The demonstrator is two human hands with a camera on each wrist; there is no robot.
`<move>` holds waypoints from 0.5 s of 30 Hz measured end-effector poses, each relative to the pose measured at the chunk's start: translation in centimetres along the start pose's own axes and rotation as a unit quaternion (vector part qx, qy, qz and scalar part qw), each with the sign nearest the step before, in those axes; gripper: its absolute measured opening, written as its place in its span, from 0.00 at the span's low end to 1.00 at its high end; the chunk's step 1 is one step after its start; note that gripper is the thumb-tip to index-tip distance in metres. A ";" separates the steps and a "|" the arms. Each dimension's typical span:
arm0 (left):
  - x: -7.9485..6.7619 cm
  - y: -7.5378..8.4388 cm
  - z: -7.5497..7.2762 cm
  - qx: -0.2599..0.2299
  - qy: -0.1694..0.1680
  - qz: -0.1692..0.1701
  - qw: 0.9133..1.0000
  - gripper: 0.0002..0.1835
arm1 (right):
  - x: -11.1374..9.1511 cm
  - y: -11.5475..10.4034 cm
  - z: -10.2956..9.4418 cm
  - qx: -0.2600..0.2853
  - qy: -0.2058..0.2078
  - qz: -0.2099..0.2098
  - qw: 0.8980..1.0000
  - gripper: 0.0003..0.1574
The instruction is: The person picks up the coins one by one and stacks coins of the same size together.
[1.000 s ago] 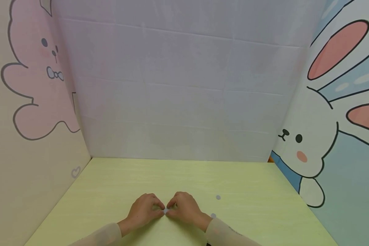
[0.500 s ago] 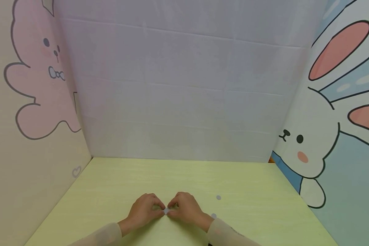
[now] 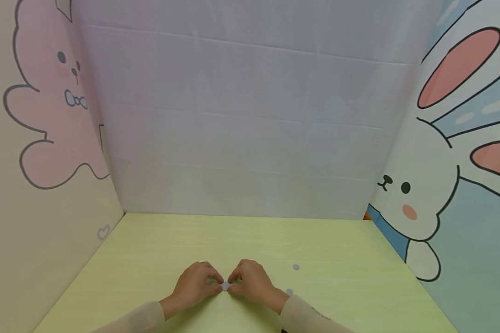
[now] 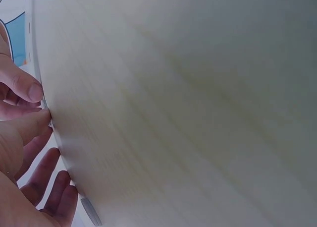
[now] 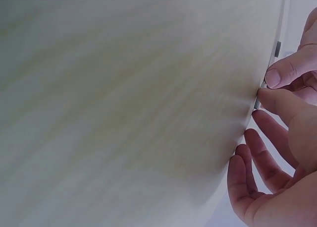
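Observation:
A small flat grey disc (image 3: 225, 286) lies on the yellow-green table (image 3: 183, 236), between the two hands. My left hand (image 3: 196, 284) pinches its left edge with thumb and index finger. From the other side, my right hand (image 3: 252, 282) pinches the right edge the same way. The fingertips of both hands nearly meet over the disc and cover parts of it. In the right wrist view, the left hand's thumb (image 5: 280, 74) and the right hand's thumb (image 5: 280, 100) come together at the table surface, with the other right fingers curled loosely nearby.
Two more grey discs, a farther one (image 3: 296, 267) and a nearer one (image 3: 289, 292) by the right sleeve, lie to the right. Another grey disc (image 4: 90, 211) shows low in the left wrist view. A white back panel (image 3: 246, 138) and printed side panels surround the table.
The right fingertips have shifted slightly right, and more of the grey disc shows between the hands. The left hand and the other discs stay in place.

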State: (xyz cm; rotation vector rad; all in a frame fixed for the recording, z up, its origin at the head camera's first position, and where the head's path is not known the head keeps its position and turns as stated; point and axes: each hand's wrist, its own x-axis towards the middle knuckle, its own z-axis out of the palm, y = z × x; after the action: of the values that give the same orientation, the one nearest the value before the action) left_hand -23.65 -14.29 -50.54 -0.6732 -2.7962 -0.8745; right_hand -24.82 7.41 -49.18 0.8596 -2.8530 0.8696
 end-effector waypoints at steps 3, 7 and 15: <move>0.0 0.0 0.0 -0.002 -0.001 0.002 1.000 0.07 | 0.0 -0.1 -0.1 0.001 0.000 0.001 1.000 0.07; 0.0 0.0 0.0 -0.003 -0.002 0.002 1.000 0.07 | 0.0 -0.1 0.0 -0.002 0.002 -0.002 1.000 0.07; 0.0 0.0 -0.1 0.000 -0.004 -0.002 1.000 0.07 | 0.1 0.1 0.1 -0.002 0.004 -0.003 1.000 0.06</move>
State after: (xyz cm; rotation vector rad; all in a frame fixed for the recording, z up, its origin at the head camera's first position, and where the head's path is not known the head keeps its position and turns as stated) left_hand -23.64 -14.32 -50.44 -0.6720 -2.8055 -0.8737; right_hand -24.93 7.34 -49.25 0.8623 -2.8425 0.8639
